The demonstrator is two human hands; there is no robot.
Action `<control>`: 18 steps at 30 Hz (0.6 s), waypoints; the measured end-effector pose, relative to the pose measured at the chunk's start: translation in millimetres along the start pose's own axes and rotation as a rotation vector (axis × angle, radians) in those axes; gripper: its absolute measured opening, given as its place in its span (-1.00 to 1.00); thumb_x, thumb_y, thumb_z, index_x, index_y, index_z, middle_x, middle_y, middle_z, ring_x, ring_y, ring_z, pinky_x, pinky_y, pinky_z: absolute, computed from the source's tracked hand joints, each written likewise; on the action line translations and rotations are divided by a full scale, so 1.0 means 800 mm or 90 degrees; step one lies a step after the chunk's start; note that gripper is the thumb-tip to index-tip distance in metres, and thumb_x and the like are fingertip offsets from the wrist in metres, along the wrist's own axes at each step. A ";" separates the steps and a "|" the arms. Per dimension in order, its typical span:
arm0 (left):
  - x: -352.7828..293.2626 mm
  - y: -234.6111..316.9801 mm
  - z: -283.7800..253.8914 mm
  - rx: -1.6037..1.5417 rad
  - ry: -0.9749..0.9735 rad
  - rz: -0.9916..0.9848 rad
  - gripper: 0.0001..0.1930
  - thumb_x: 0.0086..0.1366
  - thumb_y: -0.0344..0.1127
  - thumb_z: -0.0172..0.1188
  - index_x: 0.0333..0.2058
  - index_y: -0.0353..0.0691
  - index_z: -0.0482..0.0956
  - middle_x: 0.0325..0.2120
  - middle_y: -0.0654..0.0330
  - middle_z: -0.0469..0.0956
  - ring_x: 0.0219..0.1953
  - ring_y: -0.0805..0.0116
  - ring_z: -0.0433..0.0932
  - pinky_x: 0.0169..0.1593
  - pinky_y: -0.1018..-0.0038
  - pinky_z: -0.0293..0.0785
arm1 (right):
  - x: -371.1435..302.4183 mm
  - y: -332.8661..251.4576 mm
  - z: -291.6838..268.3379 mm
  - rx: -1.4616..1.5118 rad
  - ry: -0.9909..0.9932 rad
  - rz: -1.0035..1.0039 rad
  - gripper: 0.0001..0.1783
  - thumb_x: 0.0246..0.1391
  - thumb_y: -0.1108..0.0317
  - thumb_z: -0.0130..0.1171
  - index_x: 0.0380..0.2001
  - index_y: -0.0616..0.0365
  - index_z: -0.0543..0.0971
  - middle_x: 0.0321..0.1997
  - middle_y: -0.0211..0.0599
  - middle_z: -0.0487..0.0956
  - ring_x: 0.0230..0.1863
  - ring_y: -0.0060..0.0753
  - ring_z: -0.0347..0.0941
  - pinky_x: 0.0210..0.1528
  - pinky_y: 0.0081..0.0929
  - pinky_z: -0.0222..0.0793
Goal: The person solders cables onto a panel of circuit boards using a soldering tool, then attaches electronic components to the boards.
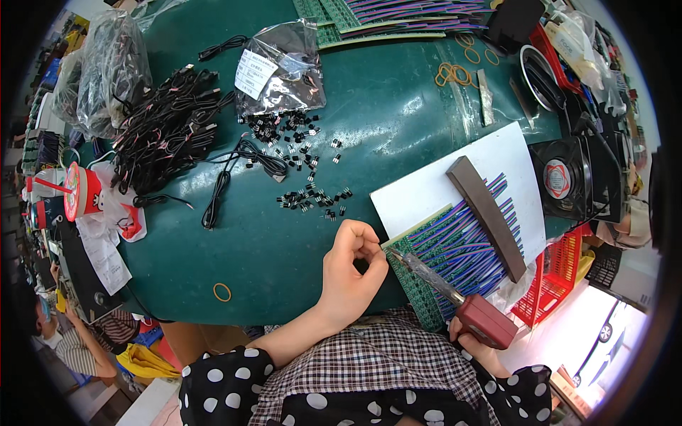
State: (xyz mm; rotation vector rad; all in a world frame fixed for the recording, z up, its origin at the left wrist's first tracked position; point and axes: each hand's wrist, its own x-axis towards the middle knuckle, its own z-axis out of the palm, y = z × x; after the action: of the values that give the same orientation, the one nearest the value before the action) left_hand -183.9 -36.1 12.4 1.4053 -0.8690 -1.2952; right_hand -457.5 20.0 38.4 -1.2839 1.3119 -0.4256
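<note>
My left hand [351,273] is closed in a pinch at the upper left corner of a green circuit board panel [420,292]; whatever lies between its fingertips is too small to make out. In my right hand [477,348] is a soldering iron with a dark red body [486,321]. Its wrapped shaft [431,278] slants up and left, so the tip is close to my left fingertips at the board's edge. Rows of purple, blue and pink wires [455,245] run from the panel across a white board [426,186]. A dark brown bar [486,216] lies over the wires.
Small black three-legged components [310,197] lie loose beside a clear labelled bag [280,71]. Black cables [167,128] are heaped at left, near a red cup [84,190]. More wired panels [398,21] lie at the far edge. A fan [561,177] and red basket [558,277] are at right.
</note>
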 end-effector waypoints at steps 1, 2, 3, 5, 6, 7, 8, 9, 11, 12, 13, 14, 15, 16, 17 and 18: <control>0.000 0.000 0.000 -0.002 -0.001 -0.003 -0.77 0.12 -0.66 0.02 -0.29 -0.24 0.25 -0.47 0.28 0.38 -0.41 0.59 0.40 -0.28 0.62 0.36 | 0.000 0.001 -0.001 0.052 -0.011 0.004 -0.68 -0.30 0.49 0.32 -0.35 0.21 0.54 -0.39 -0.26 0.54 -0.45 -0.26 0.50 -0.40 -0.46 0.38; 0.000 -0.001 0.000 -0.002 -0.001 -0.003 -0.77 0.12 -0.66 0.02 -0.29 -0.24 0.25 -0.47 0.28 0.38 -0.41 0.59 0.40 -0.28 0.62 0.36 | 0.001 0.001 -0.002 0.052 -0.010 0.004 -0.68 -0.30 0.49 0.32 -0.35 0.21 0.54 -0.39 -0.26 0.54 -0.45 -0.26 0.50 -0.40 -0.46 0.38; 0.000 -0.001 0.000 0.001 -0.001 0.001 -0.77 0.12 -0.66 0.02 -0.29 -0.24 0.25 -0.47 0.28 0.38 -0.41 0.59 0.40 -0.28 0.62 0.36 | 0.002 0.001 -0.005 0.053 -0.035 0.001 -0.67 -0.31 0.50 0.32 -0.34 0.22 0.54 -0.37 -0.25 0.55 -0.43 -0.25 0.51 -0.39 -0.47 0.39; 0.000 -0.002 0.000 0.004 -0.002 0.006 -0.77 0.12 -0.66 0.02 -0.29 -0.24 0.25 -0.47 0.28 0.38 -0.41 0.59 0.40 -0.27 0.62 0.36 | 0.000 0.005 -0.008 0.055 -0.058 -0.003 -0.66 -0.32 0.50 0.31 -0.33 0.23 0.54 -0.36 -0.25 0.55 -0.42 -0.25 0.52 -0.37 -0.47 0.40; 0.000 -0.002 0.000 -0.002 -0.001 0.005 -0.77 0.12 -0.66 0.02 -0.30 -0.24 0.25 -0.47 0.28 0.38 -0.41 0.59 0.40 -0.27 0.62 0.36 | -0.005 0.011 -0.008 -0.031 -0.039 -0.019 -0.63 -0.33 0.50 0.31 -0.31 0.23 0.54 -0.34 -0.23 0.56 -0.41 -0.24 0.53 -0.36 -0.48 0.41; 0.001 -0.002 0.001 -0.007 0.001 0.004 -0.77 0.12 -0.67 0.02 -0.30 -0.24 0.25 -0.47 0.28 0.38 -0.41 0.59 0.40 -0.27 0.62 0.36 | -0.007 0.014 -0.007 -0.117 -0.021 -0.035 -0.60 -0.34 0.51 0.32 -0.28 0.24 0.55 -0.33 -0.22 0.56 -0.40 -0.23 0.54 -0.35 -0.49 0.42; 0.000 -0.002 0.001 -0.006 0.001 0.004 -0.77 0.12 -0.67 0.02 -0.30 -0.24 0.25 -0.47 0.28 0.38 -0.41 0.59 0.40 -0.27 0.62 0.36 | -0.005 0.011 -0.006 -0.116 -0.022 -0.036 -0.60 -0.34 0.51 0.32 -0.28 0.24 0.55 -0.33 -0.22 0.56 -0.40 -0.23 0.54 -0.35 -0.49 0.42; 0.000 -0.002 0.001 -0.005 0.003 0.009 -0.77 0.12 -0.67 0.02 -0.30 -0.24 0.25 -0.47 0.28 0.38 -0.41 0.59 0.40 -0.27 0.62 0.36 | -0.001 0.002 -0.004 -0.107 -0.020 -0.040 -0.57 -0.35 0.50 0.32 -0.25 0.24 0.55 -0.32 -0.22 0.57 -0.39 -0.23 0.54 -0.35 -0.49 0.43; 0.000 -0.003 0.000 -0.005 0.005 0.014 -0.77 0.12 -0.67 0.02 -0.31 -0.24 0.25 -0.47 0.28 0.38 -0.41 0.59 0.40 -0.27 0.62 0.36 | 0.003 -0.018 -0.001 -0.098 -0.020 -0.044 -0.54 -0.36 0.49 0.33 -0.23 0.25 0.55 -0.30 -0.22 0.58 -0.39 -0.22 0.55 -0.35 -0.49 0.43; 0.000 -0.003 0.000 -0.010 0.005 0.013 -0.77 0.12 -0.67 0.02 -0.31 -0.24 0.25 -0.47 0.28 0.38 -0.40 0.59 0.40 -0.27 0.62 0.36 | 0.003 -0.029 0.000 -0.067 -0.016 0.021 -0.53 -0.36 0.48 0.35 -0.23 0.24 0.55 -0.31 -0.22 0.58 -0.39 -0.22 0.55 -0.36 -0.48 0.44; 0.000 -0.003 0.000 -0.014 0.005 0.012 -0.77 0.12 -0.67 0.02 -0.31 -0.24 0.25 -0.47 0.28 0.38 -0.40 0.59 0.40 -0.27 0.62 0.36 | 0.004 -0.034 0.000 -0.036 -0.013 0.086 -0.53 -0.37 0.47 0.36 -0.22 0.23 0.55 -0.31 -0.22 0.58 -0.39 -0.22 0.55 -0.38 -0.46 0.44; 0.000 -0.003 0.000 -0.016 0.004 0.012 -0.77 0.12 -0.67 0.02 -0.31 -0.24 0.25 -0.47 0.28 0.38 -0.40 0.59 0.40 -0.27 0.62 0.36 | -0.001 -0.027 0.000 -0.037 -0.011 0.087 -0.53 -0.37 0.47 0.36 -0.22 0.23 0.55 -0.31 -0.22 0.58 -0.39 -0.22 0.55 -0.38 -0.46 0.44; 0.000 -0.002 0.000 -0.017 0.002 0.015 -0.77 0.12 -0.67 0.02 -0.31 -0.24 0.25 -0.46 0.29 0.38 -0.40 0.59 0.40 -0.27 0.62 0.35 | -0.009 -0.011 0.000 -0.097 0.011 0.048 -0.53 -0.37 0.47 0.36 -0.23 0.23 0.55 -0.31 -0.23 0.58 -0.39 -0.23 0.56 -0.38 -0.46 0.44; 0.000 -0.002 0.000 -0.019 0.001 0.017 -0.77 0.12 -0.67 0.02 -0.31 -0.24 0.25 -0.46 0.29 0.37 -0.40 0.59 0.40 -0.27 0.62 0.35 | -0.013 0.001 -0.001 -0.158 0.032 0.010 -0.54 -0.37 0.47 0.36 -0.24 0.24 0.55 -0.32 -0.25 0.58 -0.39 -0.25 0.56 -0.39 -0.46 0.45; 0.000 -0.002 0.001 -0.018 0.002 0.018 -0.77 0.12 -0.67 0.02 -0.31 -0.24 0.25 -0.46 0.29 0.37 -0.40 0.59 0.40 -0.27 0.62 0.35 | -0.012 0.007 -0.002 -0.157 0.032 0.009 -0.54 -0.37 0.47 0.36 -0.24 0.24 0.55 -0.32 -0.25 0.58 -0.39 -0.25 0.56 -0.39 -0.46 0.45; 0.000 -0.002 0.002 -0.020 0.002 0.017 -0.77 0.12 -0.67 0.02 -0.31 -0.24 0.25 -0.46 0.29 0.37 -0.40 0.59 0.40 -0.27 0.62 0.35 | -0.011 0.013 -0.003 -0.194 0.032 -0.090 -0.54 -0.37 0.47 0.36 -0.23 0.23 0.55 -0.32 -0.25 0.58 -0.39 -0.26 0.56 -0.38 -0.46 0.45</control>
State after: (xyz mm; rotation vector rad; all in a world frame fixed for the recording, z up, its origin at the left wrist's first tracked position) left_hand -185.6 -36.2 10.5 1.3676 -0.8590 -1.2807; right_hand -466.5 29.5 34.1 -1.6361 1.3688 -0.3670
